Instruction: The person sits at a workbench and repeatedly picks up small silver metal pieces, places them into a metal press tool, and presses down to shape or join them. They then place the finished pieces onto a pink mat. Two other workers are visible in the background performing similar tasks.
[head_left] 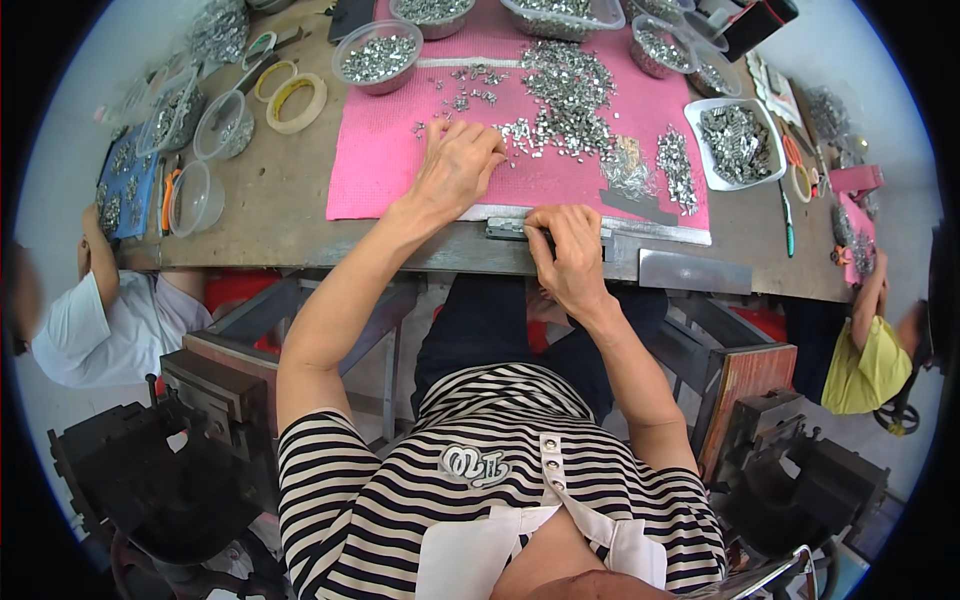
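My left hand (458, 165) reaches onto the pink mat (380, 175), fingers curled down beside a scatter of small silvery metal parts (520, 135). Whatever its fingertips pinch is hidden. At the table's near edge my right hand (572, 255) closes with bent fingers over a narrow metal bar (507, 229), covering part of it. Behind both hands spreads a large heap of small metal parts (568, 95). Fine pale pins (630, 170) and a strip of shiny parts (677, 172) lie to the right on the mat.
Clear tubs of metal parts (378, 60) line the back. A white tray (737, 185) of parts stands right, near a green-handled tool (789, 230). Tape rolls (297, 104) lie left. A flat metal plate (695, 272) sits at the front edge. Co-workers sit on both sides.
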A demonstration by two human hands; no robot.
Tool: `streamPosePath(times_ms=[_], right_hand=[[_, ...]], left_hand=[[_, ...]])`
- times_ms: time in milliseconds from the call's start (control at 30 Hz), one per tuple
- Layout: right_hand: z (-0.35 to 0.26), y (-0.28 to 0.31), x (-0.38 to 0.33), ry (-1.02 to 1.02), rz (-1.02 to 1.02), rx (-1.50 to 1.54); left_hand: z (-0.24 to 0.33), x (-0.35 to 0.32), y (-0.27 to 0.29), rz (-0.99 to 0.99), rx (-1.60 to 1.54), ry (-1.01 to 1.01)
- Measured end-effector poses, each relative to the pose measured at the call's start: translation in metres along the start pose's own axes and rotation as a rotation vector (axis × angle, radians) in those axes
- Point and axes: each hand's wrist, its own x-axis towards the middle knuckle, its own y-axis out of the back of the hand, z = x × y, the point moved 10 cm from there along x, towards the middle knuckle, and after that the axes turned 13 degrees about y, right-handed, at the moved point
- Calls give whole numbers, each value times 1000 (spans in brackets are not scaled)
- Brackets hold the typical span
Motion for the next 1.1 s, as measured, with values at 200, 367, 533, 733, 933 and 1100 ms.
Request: streamPosePath(times_ms=[200, 367, 533, 733, 933, 1100], right_hand=[[-1, 3, -3, 34, 31, -15], [-13, 5, 2, 110, -41, -127], [-12, 19, 3, 129, -65, -107], [52, 56, -29, -322, 255, 197], [78, 31, -48, -542, 471, 582], [82, 28, -48, -538, 475, 598]], left_hand=[[9, -30, 16, -70, -323, 241], [23, -62, 6, -67, -454, 294], [34, -69, 3, -28, -451, 209], [42, -70, 3, 0, -391, 127], [54, -69, 6, 6, -266, 62], [51, -70, 7, 27, -307, 95]])
